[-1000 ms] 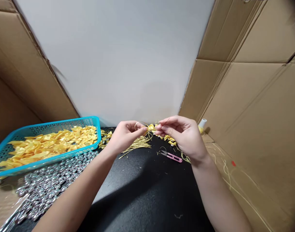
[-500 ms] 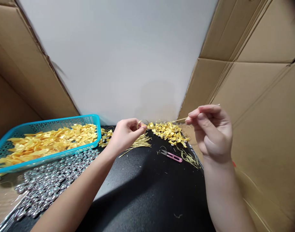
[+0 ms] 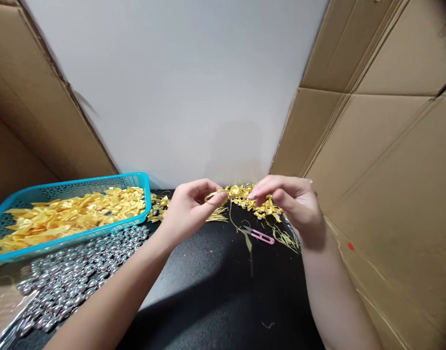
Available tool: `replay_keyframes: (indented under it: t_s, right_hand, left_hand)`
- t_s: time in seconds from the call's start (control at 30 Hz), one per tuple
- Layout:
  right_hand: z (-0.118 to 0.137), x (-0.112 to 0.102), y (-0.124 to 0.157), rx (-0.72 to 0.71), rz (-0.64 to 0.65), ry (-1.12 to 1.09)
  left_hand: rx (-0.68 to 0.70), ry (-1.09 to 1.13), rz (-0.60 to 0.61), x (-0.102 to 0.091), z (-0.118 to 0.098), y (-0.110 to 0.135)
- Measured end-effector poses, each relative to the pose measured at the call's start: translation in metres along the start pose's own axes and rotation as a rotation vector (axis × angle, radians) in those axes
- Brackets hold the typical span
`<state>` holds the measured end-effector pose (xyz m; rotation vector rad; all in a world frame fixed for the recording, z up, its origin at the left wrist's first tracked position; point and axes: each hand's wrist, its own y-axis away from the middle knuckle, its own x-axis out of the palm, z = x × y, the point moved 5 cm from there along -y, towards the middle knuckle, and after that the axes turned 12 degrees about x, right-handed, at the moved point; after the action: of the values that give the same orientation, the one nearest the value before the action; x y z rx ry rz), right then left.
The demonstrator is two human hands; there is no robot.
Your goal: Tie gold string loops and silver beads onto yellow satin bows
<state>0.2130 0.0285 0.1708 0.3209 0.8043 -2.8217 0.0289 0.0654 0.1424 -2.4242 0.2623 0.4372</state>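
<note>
Above the middle of the black table, my left hand (image 3: 193, 206) pinches a thin gold cord (image 3: 233, 218) between thumb and fingertips. One part of the cord curls over the thumb, and a loose end dangles below, blurred by motion. A bit of yellow ribbon seems to be at the fingertips too, but its shape is unclear. To the right, my right hand (image 3: 294, 201) is held with thumb and fingers apart and nothing visible between them. Behind both hands lies a pile of yellow ribbon bows (image 3: 268, 208) with silvery beads. Under my left hand are cut gold cords (image 3: 217, 214).
A blue basket (image 3: 149, 194) of yellow ribbon bows stands left, with many silver beads (image 3: 80, 272) spread before it. Pink thread snips (image 3: 262, 236) and cord scraps (image 3: 286, 239) lie right of centre. Cardboard panels (image 3: 383, 146) flank a white wall (image 3: 189, 87).
My right hand has come left and slightly down toward my left hand, its fingers parting. The cord it held stretched out now hangs loose from my left hand, which has barely moved.
</note>
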Motion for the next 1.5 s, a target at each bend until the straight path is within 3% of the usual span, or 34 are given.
replay_keyframes:
  t_s: [0.1,0.3,0.4,0.6,0.8,1.03,1.3,1.5]
  right_hand:
    - [0.005,0.003,-0.002,-0.094,-0.203,0.232]
    - [0.006,0.026,-0.004,-0.149,-0.152,0.565]
    - [0.004,0.027,-0.004,-0.145,-0.232,0.543]
    - [-0.010,0.025,-0.008,-0.030,-0.364,0.294]
    - [-0.018,0.029,-0.009,-0.015,-0.462,0.265]
    - [-0.012,0.030,-0.010,-0.036,-0.244,0.284]
    - [-0.007,0.031,-0.009,-0.092,-0.249,0.458]
    - [-0.026,0.029,-0.015,0.012,-0.268,0.398]
  left_hand:
    - [0.021,-0.041,0.015,0.000,-0.001,0.002]
    - [0.053,-0.052,0.076,0.002,-0.006,0.003]
    - [0.030,-0.052,0.099,0.003,-0.006,0.003]
    - [-0.051,0.009,0.066,-0.001,-0.002,0.001]
    - [-0.064,-0.019,0.075,-0.004,0.003,-0.001]
    - [-0.011,0.003,0.017,-0.007,-0.001,-0.002]
    - [0.031,0.008,0.017,-0.004,0.002,-0.001]
    - [-0.018,0.042,0.078,0.001,0.012,-0.003]
